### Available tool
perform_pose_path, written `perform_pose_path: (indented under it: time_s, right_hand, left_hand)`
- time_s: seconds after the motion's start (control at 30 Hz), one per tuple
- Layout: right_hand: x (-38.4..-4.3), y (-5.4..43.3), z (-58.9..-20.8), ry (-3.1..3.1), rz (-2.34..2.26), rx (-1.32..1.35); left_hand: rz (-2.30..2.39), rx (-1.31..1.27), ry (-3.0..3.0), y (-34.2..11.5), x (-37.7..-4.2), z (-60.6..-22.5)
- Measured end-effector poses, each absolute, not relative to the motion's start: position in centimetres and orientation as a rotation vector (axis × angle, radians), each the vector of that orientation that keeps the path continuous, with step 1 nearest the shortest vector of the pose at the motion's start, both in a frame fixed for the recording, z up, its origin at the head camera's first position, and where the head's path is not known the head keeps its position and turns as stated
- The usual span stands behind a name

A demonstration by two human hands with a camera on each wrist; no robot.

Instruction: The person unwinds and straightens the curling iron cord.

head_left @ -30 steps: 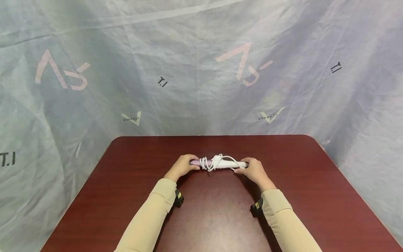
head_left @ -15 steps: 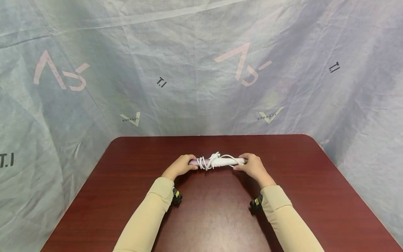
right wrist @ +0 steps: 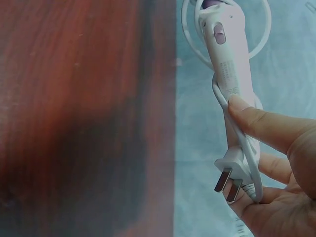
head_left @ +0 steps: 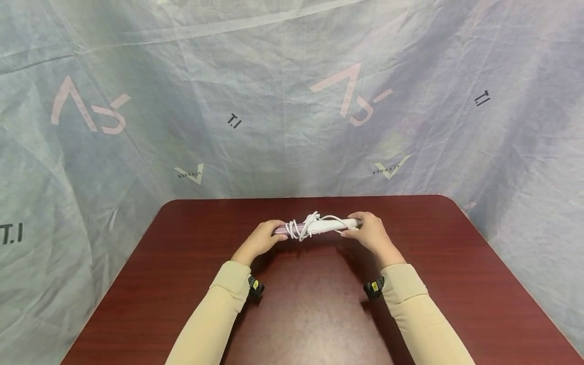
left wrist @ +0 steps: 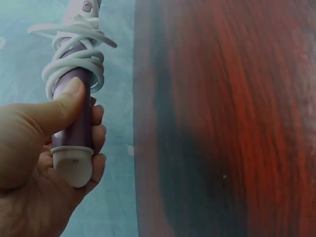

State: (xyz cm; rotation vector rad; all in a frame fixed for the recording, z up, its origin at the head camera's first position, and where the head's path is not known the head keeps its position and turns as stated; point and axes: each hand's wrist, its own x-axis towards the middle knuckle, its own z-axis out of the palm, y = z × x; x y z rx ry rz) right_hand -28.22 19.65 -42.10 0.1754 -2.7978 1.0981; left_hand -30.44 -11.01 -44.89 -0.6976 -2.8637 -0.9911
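Observation:
A hair curling iron (head_left: pixel 321 226) with a white handle and a purple barrel is held crosswise over the table by both hands. My left hand (head_left: pixel 263 239) grips the barrel end; in the left wrist view, the thumb presses on the purple barrel (left wrist: pixel 74 131) above its white end cap, with fingers curled behind. At the other end, my right hand (head_left: pixel 371 235) holds the white handle (right wrist: pixel 229 69), thumb on top and fingers underneath. White cord (left wrist: pixel 74 64) is wound in loose loops round the barrel. A two-pin plug (right wrist: pixel 234 173) hangs against the handle near the right fingers.
The dark red wooden table (head_left: pixel 301 309) has rounded far corners. Grey printed cloth (head_left: pixel 283 101) hangs behind it and along both sides. A small black camera (head_left: pixel 256 289) is worn on the left wrist, another black camera (head_left: pixel 374 287) on the right.
Both hands have raised the curling iron, moving it slightly up in the head view. Its handle end now sits a little higher than the barrel end. Both grips stay the same.

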Motion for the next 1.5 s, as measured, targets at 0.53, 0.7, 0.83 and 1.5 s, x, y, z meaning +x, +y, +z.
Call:
perform_pose_path:
  time_s: [0.53,0.7,0.83,1.5]
  right_hand:
    - [-27.9,19.4,-37.9,-2.647,1.099,0.258]
    - [-27.9,19.3,-37.1,-2.606,1.113,0.259]
    - [-27.9,19.4,-36.8,-2.605,1.138,0.219]
    - [-27.3,20.3,-36.1,-2.625,1.392,0.067]
  left_hand:
    - [-1.096,-0.619,-2.709,-11.0,-28.9,-43.1]
    - [-1.16,-0.587,-2.671,-11.1,-28.7,-43.1]
    - [-1.211,-0.571,-2.642,-11.2,-28.5,-43.2]
    - [-1.379,-0.676,-2.795,-11.6,-28.8,-43.1]
